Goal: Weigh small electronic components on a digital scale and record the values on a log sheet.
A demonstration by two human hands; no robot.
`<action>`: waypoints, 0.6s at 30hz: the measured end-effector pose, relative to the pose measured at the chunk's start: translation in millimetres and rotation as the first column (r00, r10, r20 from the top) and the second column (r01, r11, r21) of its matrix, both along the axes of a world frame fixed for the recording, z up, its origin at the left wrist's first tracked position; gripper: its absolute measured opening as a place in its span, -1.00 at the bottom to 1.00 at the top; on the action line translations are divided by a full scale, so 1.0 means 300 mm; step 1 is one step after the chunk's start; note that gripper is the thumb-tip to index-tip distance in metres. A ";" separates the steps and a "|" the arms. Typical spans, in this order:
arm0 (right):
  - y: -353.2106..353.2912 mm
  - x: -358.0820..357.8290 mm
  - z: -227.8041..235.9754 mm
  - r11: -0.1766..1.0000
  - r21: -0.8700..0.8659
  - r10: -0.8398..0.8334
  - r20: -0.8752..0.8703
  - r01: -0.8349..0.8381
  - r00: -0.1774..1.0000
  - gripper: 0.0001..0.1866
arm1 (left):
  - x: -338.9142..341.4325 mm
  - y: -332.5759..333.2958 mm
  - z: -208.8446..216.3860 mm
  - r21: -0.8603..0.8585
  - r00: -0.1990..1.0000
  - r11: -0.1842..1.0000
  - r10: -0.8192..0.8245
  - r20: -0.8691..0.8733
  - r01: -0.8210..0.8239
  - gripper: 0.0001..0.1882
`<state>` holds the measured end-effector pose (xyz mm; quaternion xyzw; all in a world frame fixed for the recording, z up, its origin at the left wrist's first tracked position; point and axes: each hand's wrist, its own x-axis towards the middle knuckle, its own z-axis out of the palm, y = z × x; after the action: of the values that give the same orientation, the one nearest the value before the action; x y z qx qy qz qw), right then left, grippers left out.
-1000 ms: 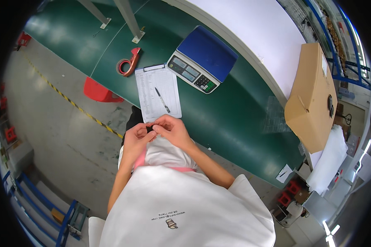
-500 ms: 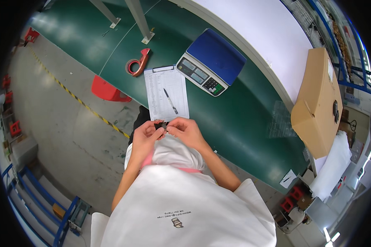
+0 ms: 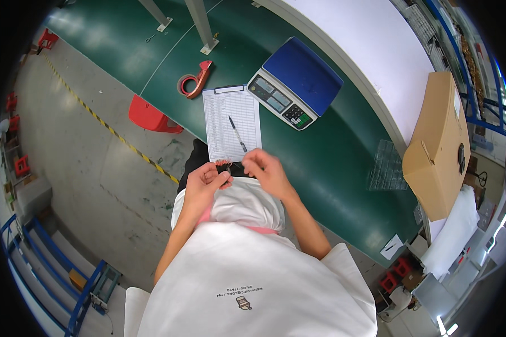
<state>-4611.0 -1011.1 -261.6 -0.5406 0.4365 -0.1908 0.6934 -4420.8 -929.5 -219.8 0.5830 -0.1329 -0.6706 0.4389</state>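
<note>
My left hand [image 3: 203, 182] is closed in a pinch around a small bundle of thin black pieces with reddish tips [image 3: 223, 167], too small to name more exactly. To its right, my right hand [image 3: 268, 173] is held apart from the bundle. Its fingers are curled together and slightly blurred, and whatever lies in them is hidden. Both hands are in front of my body at the near edge of the green table. Just beyond them lies a clipboard with a printed sheet [image 3: 219, 123], and a pen [image 3: 237, 133] rests across it.
A digital scale with a blue platform [image 3: 303, 73] stands beyond the clipboard, right of a red tape dispenser [image 3: 199, 83]. Farther right are a clear plastic tray [image 3: 387, 168] and a cardboard box [image 3: 433, 151]. A red stool [image 3: 149, 115] is by the table's left edge.
My right hand has drawn away from the bundle, to the right and slightly up. The left hand keeps its hold. The whole view has shifted a little.
</note>
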 end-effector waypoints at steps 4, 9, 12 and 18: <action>-0.067 -0.069 -0.205 0.946 0.087 -0.319 0.092 0.311 0.943 -0.83 | 0.004 -0.010 0.022 0.016 0.998 0.999 0.029 0.063 -0.030 -0.75; -0.181 -0.194 -0.488 0.612 0.223 -0.764 -0.079 0.759 0.640 -0.75 | 0.033 0.002 0.024 0.034 0.996 0.999 -0.001 0.093 -0.002 -0.74; -0.288 -0.240 -0.522 0.591 0.206 -0.781 -0.098 0.780 0.617 -0.77 | 0.037 0.007 0.022 0.033 0.995 0.999 -0.004 0.102 0.001 -0.75; -0.533 -0.284 -0.471 0.541 0.113 -0.835 -0.044 0.834 0.548 -0.75 | 0.045 0.008 0.024 0.023 0.993 0.997 -0.075 0.091 0.074 -0.78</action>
<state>-4696.2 -1171.0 -402.8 -0.2236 0.6464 -0.4748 0.5538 -4407.2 -927.1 -212.6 0.6122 -0.1682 -0.6601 0.4014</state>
